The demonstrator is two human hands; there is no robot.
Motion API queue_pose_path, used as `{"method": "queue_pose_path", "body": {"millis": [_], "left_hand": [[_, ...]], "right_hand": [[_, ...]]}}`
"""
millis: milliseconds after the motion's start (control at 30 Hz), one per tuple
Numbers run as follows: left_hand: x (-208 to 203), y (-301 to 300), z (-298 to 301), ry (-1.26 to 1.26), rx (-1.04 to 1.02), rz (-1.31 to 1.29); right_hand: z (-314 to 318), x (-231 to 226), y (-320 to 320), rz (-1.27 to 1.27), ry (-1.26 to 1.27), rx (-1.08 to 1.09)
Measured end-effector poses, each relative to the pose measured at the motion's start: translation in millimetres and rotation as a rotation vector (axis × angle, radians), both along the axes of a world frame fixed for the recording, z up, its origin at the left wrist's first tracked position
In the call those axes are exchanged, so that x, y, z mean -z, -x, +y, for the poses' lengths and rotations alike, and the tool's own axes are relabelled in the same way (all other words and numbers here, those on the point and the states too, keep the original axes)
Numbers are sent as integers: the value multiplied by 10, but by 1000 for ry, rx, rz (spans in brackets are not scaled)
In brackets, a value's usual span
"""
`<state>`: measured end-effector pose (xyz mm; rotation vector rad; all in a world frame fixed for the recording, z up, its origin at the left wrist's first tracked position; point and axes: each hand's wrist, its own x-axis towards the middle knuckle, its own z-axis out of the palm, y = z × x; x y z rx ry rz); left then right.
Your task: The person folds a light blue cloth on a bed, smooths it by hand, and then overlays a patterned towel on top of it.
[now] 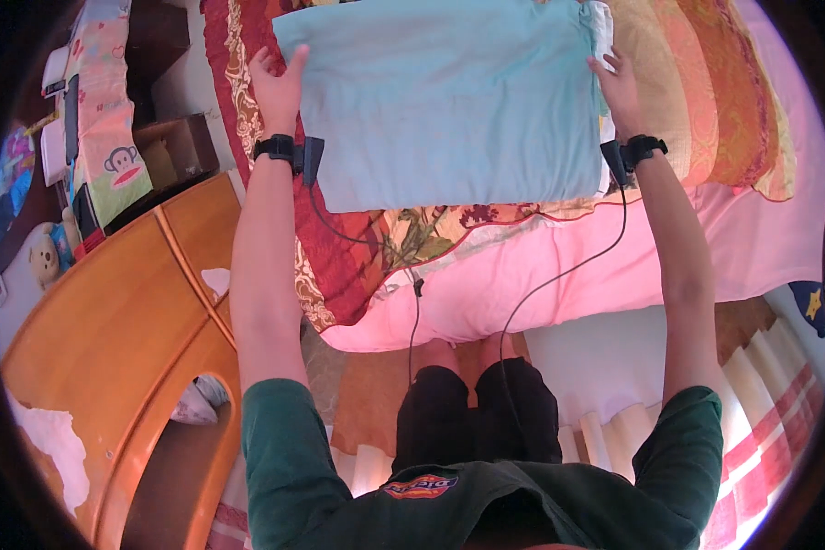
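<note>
- Blue cloth [454, 110]: a flat, roughly rectangular piece on the bed [761, 238], set toward the near edge; its far side runs out of view. Whether it is folded fabric or a covered pillow cannot be told.
- Handling (judged): probably light, soft and limp, not fragile; its smooth face may slide a little. The left and right edges offer the best hold, with all layers taken together, since a white layer [604, 179] shows along the right edge.
- Left hand [280, 90]: wide open, thumb apart from the fingers and at the cloth's left edge; it has hold of nothing visible.
- Right hand [621, 92]: partly open, fingers slightly bent, tips at the cloth's right edge; whether they pinch it cannot be told.
- Wrists: each bears a black strap with a wedge-shaped device; dark cables [568, 270] trail toward the body.
- Patterned quilt [335, 275]: lies beneath the cloth, over a pink sheet [449, 316] that drapes at the bed's near edge.
- Wooden cabinet [92, 330]: left of the bed; its rounded opening contains a pale bundle [195, 403].
- Brown box [195, 147]: open, beyond the cabinet; its contents are unclear.
</note>
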<state>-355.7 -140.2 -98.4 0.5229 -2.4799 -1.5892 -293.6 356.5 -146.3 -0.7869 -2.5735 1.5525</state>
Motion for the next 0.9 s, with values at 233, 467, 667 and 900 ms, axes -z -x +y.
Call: {"method": "queue_pose_path", "body": {"millis": [233, 467, 667, 900], "left_hand": [[309, 153, -25, -31, 175, -221], [256, 116, 95, -150, 141, -128], [158, 187, 36, -82, 52, -142], [296, 409, -9, -157, -159, -97]], "right_hand": [[-46, 418, 205, -236, 11, -50], [-63, 628, 377, -322, -689, -34], [225, 648, 563, -29, -389, -9], [229, 406, 772, -91, 319, 83]]}}
